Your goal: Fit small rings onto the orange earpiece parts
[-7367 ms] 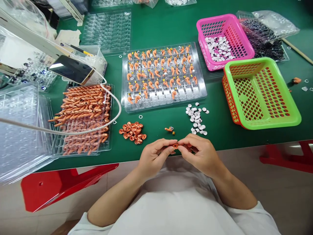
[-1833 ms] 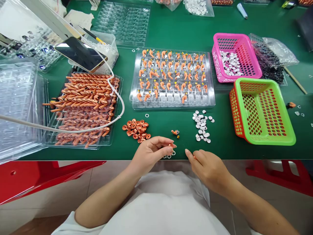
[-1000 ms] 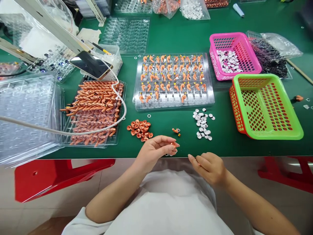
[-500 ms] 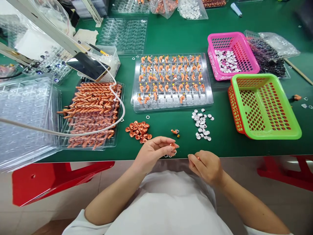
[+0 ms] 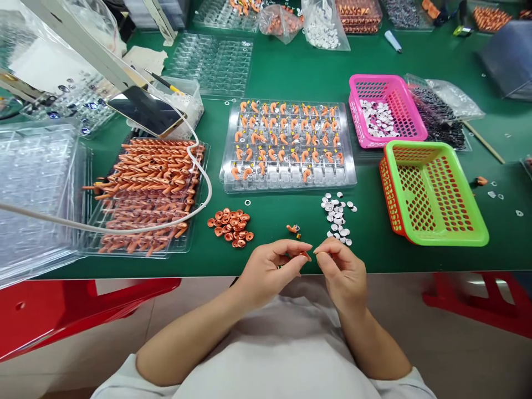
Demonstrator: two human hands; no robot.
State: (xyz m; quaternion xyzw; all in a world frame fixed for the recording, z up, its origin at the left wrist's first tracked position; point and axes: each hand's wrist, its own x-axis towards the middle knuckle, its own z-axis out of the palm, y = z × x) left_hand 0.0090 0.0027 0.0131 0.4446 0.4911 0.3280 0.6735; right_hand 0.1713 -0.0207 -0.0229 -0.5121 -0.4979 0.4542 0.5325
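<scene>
Between the thumb and fingers of my left hand (image 5: 272, 270) is a small orange cup-shaped piece (image 5: 305, 255), mostly covered by the fingertips. My right hand (image 5: 343, 272) faces it at the table edge, its thumb and fingertips pinched; whatever they hold is hidden. The fingertips of both hands are close together. Just beyond them lies a curved orange piece (image 5: 293, 228) with a small yellow bit beside it. A heap of copper-orange cups (image 5: 230, 224) is to the left, and scattered white discs (image 5: 337, 217) lie to the right.
A clear tray (image 5: 324, 176) holds rows of curved orange parts. Stacked orange parts (image 5: 153, 172) fill trays at left, under a white cable (image 5: 210, 191). A pink basket (image 5: 388, 83) and a green basket (image 5: 477, 235) stand at right. A phone (image 5: 145, 111) rests on a tub.
My right hand has moved up and left to meet my left hand, and its fingers now pinch near the left fingertips. The camera view has shifted slightly, showing more of the table's far side.
</scene>
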